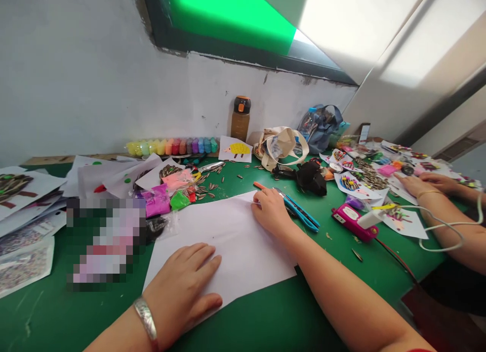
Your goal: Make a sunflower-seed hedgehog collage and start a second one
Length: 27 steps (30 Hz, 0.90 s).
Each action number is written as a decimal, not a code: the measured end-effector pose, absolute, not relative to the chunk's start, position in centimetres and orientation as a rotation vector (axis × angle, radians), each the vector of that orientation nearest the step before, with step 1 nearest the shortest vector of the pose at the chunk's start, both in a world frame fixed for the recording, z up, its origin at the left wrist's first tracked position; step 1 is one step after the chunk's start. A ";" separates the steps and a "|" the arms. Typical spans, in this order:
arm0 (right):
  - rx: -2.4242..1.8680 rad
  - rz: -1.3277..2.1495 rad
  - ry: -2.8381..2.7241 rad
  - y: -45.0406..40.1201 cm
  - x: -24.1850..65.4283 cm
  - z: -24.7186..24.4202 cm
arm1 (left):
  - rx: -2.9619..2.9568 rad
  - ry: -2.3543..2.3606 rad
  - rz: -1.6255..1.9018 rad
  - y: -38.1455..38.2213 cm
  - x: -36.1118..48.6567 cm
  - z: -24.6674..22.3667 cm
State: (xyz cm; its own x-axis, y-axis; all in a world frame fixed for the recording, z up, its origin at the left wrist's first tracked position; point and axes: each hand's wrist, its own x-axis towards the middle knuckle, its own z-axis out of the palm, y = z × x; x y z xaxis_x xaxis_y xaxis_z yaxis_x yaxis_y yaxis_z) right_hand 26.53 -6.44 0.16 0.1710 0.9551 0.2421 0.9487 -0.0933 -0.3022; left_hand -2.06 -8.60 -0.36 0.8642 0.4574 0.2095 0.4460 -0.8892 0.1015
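Note:
A large blank white sheet of paper (228,240) lies on the green table in front of me. My left hand (186,283) rests on its lower left part, palm down, fingers stretched and thumb apart. A silver bracelet (145,316) is on that wrist. My right hand (271,210) is on the sheet's upper right part, its fingers bent down with the tips on the paper; I see nothing held in them. Just beyond it are an orange-ended stick (259,185), partly hidden by the hand, and a bright blue long-handled tool (304,215) whose kind I cannot make out.
Picture sheets (34,190) and bags of coloured clay (155,200) lie left. Sunflower seeds (212,182) are scattered behind the paper. A brown bottle (240,119) stands by the wall. A pink power box (353,223) with cables sits right, near another person's arms (448,215).

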 end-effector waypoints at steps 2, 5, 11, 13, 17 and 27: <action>-2.002 0.115 -1.736 -6.8 26.4 0.6 | 2.994 0.709 0.376 -8.5 -2.1 -0.5; -1.828 0.401 -1.515 -7.4 26.6 1.3 | 3.005 0.670 0.418 -8.4 -2.1 -0.8; -1.272 1.349 -0.963 -9.0 28.1 2.4 | 3.005 0.675 0.463 -8.3 -1.9 -0.8; -1.154 1.541 -0.966 -9.5 28.4 2.4 | 2.996 0.685 0.460 -8.3 -1.7 -0.4; -1.079 1.768 -1.301 -10.1 27.9 2.5 | 2.982 0.616 0.484 -8.2 -1.3 1.0; -1.067 1.808 -1.742 -10.3 26.9 2.5 | 3.064 0.768 0.802 -7.3 -2.2 2.1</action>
